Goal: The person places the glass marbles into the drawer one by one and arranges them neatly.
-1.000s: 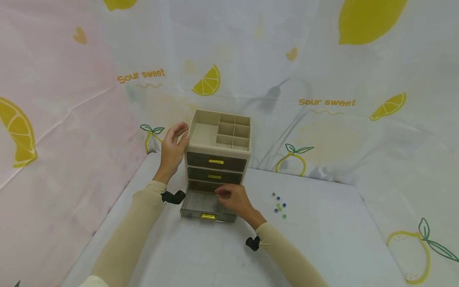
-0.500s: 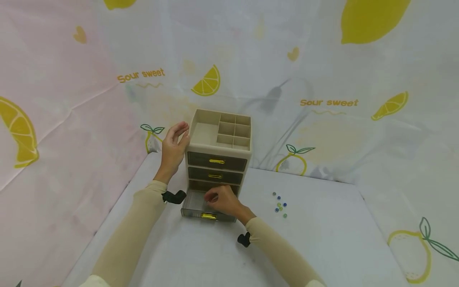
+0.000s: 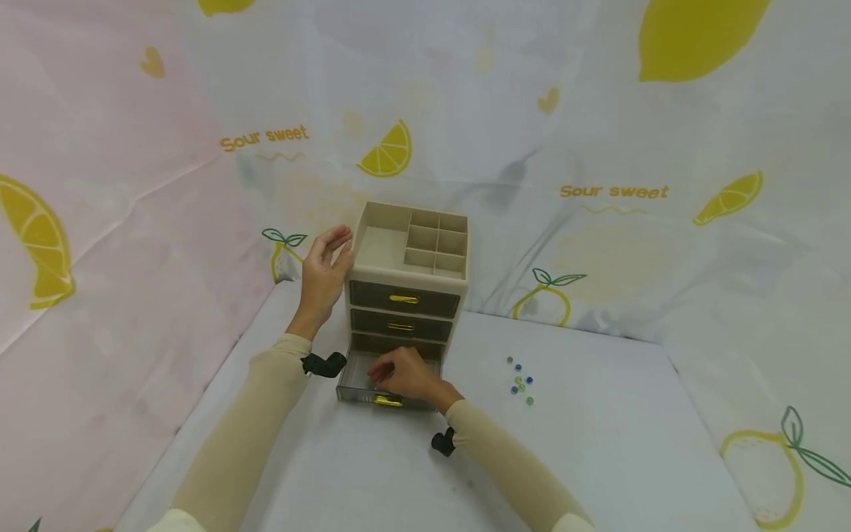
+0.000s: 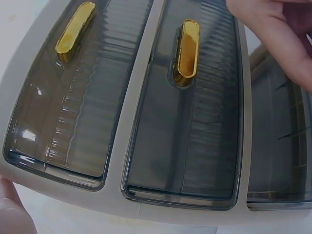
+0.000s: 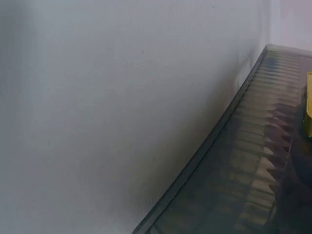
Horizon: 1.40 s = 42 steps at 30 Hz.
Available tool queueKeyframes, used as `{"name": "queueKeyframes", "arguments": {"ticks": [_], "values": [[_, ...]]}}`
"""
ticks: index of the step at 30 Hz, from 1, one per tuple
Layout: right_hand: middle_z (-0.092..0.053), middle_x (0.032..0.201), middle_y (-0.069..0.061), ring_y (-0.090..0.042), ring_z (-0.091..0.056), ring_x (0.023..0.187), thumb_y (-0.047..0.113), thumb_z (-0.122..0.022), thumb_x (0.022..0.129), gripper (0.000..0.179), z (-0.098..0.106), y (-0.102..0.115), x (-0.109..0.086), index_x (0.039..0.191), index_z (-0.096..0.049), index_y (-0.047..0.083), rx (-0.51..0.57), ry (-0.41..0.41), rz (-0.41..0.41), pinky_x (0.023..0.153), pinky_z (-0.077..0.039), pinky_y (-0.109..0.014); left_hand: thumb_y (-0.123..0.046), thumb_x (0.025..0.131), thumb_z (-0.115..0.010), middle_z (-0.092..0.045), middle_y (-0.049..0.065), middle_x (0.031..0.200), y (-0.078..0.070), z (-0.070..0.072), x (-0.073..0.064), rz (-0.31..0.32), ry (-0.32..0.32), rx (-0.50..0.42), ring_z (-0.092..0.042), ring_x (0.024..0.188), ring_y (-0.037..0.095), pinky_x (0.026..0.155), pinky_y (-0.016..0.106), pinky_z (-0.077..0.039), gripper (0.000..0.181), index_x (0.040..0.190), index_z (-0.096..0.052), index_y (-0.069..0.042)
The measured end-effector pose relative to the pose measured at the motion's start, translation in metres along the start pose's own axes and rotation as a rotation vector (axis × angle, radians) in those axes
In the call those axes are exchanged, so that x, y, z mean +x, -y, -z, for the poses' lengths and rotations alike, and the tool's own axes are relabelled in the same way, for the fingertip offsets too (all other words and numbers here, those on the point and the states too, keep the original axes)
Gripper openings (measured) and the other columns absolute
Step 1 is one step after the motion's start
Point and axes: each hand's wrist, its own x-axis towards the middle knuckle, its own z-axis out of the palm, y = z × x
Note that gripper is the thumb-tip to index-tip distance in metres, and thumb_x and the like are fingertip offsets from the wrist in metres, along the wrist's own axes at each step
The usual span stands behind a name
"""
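A beige desktop drawer organizer (image 3: 407,275) stands on the white table, its bottom drawer (image 3: 359,369) pulled out. My left hand (image 3: 323,270) rests against the organizer's upper left side, fingers loosely bent. Bent fingers of my right hand (image 3: 405,373) reach down inside the drawer from its right side. A tiny pale spot shows below those fingertips, too small to identify; whether they pinch anything is hidden. In the left wrist view, part of the right hand (image 4: 278,34) shows beside the two closed drawers. The right wrist view catches the smoky drawer front (image 5: 243,161), with no fingers visible.
Several small glass marbles (image 3: 518,380), blue, green and grey, lie on the table (image 3: 598,428) right of the organizer. Its top has one large and several small compartments. A lemon-print cloth (image 3: 465,96) hangs closely behind and at the left.
My right hand has moved left and lower into the bottom drawer. A small marble seen at its fingertips a second ago is no longer clearly visible. The left hand keeps its place.
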Motion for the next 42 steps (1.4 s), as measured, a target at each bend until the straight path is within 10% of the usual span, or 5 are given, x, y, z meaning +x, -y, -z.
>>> {"name": "queueKeyframes", "arguments": {"ticks": [23, 42], "values": [[-0.074, 0.092, 0.003, -0.004, -0.068, 0.083, -0.011, -0.072, 0.081, 0.026, -0.006, -0.016, 0.016, 0.102, -0.075, 0.005, 0.091, 0.162, 0.0, 0.075, -0.058, -0.018, 0.011, 0.093, -0.052, -0.044, 0.025, 0.138, 0.0, -0.002, -0.002, -0.009, 0.007, -0.003, -0.041, 0.134, 0.034, 0.113, 0.03, -0.035, 0.045, 0.137, -0.042, 0.009], [-0.074, 0.094, -0.007, -0.013, -0.07, 0.086, -0.012, -0.073, 0.08, 0.027, -0.005, -0.013, 0.007, 0.104, -0.074, -0.001, 0.197, 0.082, 0.052, 0.077, -0.059, -0.022, 0.01, 0.092, -0.054, -0.046, 0.023, 0.136, 0.0, 0.001, -0.003, -0.008, 0.009, 0.014, -0.041, 0.133, 0.036, 0.113, 0.03, -0.037, 0.046, 0.137, -0.044, 0.009]]}}
